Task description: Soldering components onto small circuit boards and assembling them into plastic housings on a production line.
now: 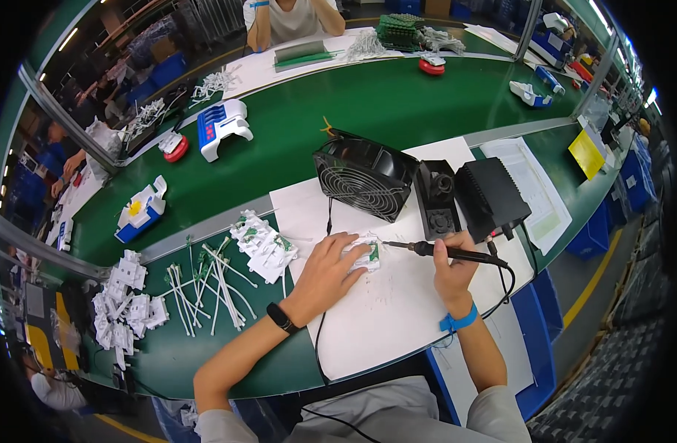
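Note:
My right hand (455, 275), with a blue wrist strap, grips a soldering iron (421, 249) like a pen. The iron's metal tip points left and ends at or just beside a small white plastic housing with a green circuit board (373, 252). My left hand (328, 275) holds that housing against the white sheet (368, 332), thumb and fingers around its left side; part of it is hidden under them. Whether the tip touches the board is too small to tell. Left of this hand lie several white housings with green boards (266, 247).
A black fan (364, 176), a soldering-iron stand (437, 198) and a black box (492, 193) stand behind my hands. White cables (220, 284) and a heap of white plastic parts (124, 303) lie at left. Beyond runs a green conveyor (294, 122); another person sits across it.

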Tool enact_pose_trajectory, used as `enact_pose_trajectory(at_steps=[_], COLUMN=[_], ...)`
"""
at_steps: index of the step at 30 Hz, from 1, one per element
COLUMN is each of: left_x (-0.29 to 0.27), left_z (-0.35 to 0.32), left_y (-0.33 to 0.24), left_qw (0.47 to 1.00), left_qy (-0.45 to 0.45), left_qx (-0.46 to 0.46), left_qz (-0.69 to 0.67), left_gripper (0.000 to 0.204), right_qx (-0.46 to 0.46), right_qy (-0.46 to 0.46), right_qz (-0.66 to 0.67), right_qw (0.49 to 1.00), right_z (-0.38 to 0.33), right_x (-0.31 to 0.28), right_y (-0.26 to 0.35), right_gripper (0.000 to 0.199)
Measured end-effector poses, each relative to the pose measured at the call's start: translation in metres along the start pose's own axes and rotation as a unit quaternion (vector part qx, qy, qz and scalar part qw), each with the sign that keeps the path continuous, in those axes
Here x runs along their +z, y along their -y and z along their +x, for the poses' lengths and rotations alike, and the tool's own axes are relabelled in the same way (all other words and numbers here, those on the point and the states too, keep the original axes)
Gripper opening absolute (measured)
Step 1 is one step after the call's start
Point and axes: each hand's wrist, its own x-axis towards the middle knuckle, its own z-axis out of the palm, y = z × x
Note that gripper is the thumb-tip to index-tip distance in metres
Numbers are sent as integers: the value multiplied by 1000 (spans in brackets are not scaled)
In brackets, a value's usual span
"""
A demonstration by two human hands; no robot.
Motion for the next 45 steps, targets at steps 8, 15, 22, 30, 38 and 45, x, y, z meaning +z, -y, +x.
enact_pose_trajectory(at_steps=[8, 15, 22, 30, 38, 45], left_x=[-2, 0, -1, 0, 1, -2], left_z=[5, 4, 3, 2, 4, 6], left_y=[2, 8, 10, 11, 10, 12], left_qw=[998, 998, 998, 998, 998, 998], left_qy=[10, 5, -6, -1, 3, 9], left_qx=[33, 43, 54, 52, 47, 49], left_qz=[50, 45, 39, 45, 44, 38], left_gripper=[44, 46, 45, 45, 44, 43], right_qx=[-18, 7, 64, 139, 149, 110], right_qy=[25, 7, 6, 2, 2, -46], right_qz=[-29, -45, -42, -1, -22, -21], right_qw=[999, 999, 997, 990, 989, 993], right_z=[-2, 1, 1, 3, 14, 7], right_x=[4, 9, 8, 7, 8, 2], right_y=[0, -1, -7, -3, -10, -8], right_gripper=[22, 21, 26, 23, 29, 30])
